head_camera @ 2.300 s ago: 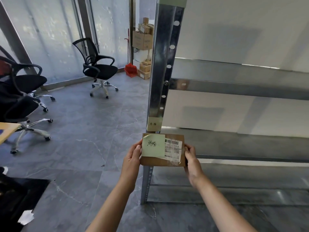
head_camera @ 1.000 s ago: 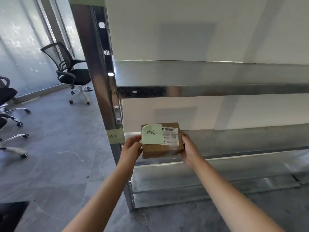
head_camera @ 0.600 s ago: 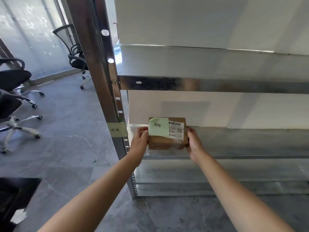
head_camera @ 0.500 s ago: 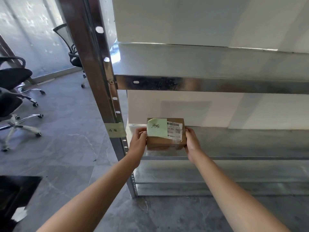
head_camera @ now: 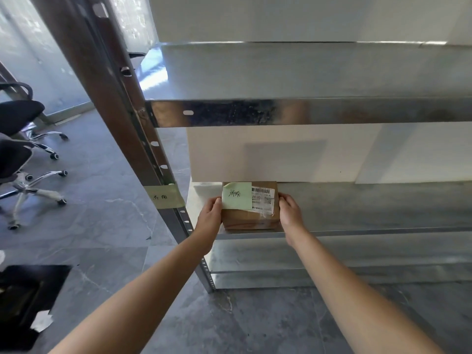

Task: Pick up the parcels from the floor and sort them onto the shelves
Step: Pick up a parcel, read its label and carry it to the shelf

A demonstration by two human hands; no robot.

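The parcel (head_camera: 246,221) lies crosswise between the hands, on the shelf (head_camera: 357,205) just beyond them near its front edge, with the left hand (head_camera: 209,215) and right hand (head_camera: 290,213) equally near, each clasping one end.

i see two handwritten characters on the green note (head_camera: 236,195) atop the parcel (head_camera: 249,220), likewise on the tape tag (head_camera: 163,198) left of it; barcode label (head_camera: 264,200) unreadable.

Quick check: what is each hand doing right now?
Left hand: holds the left side of the small brown cardboard parcel on the metal shelf.
Right hand: holds the parcel's right side.
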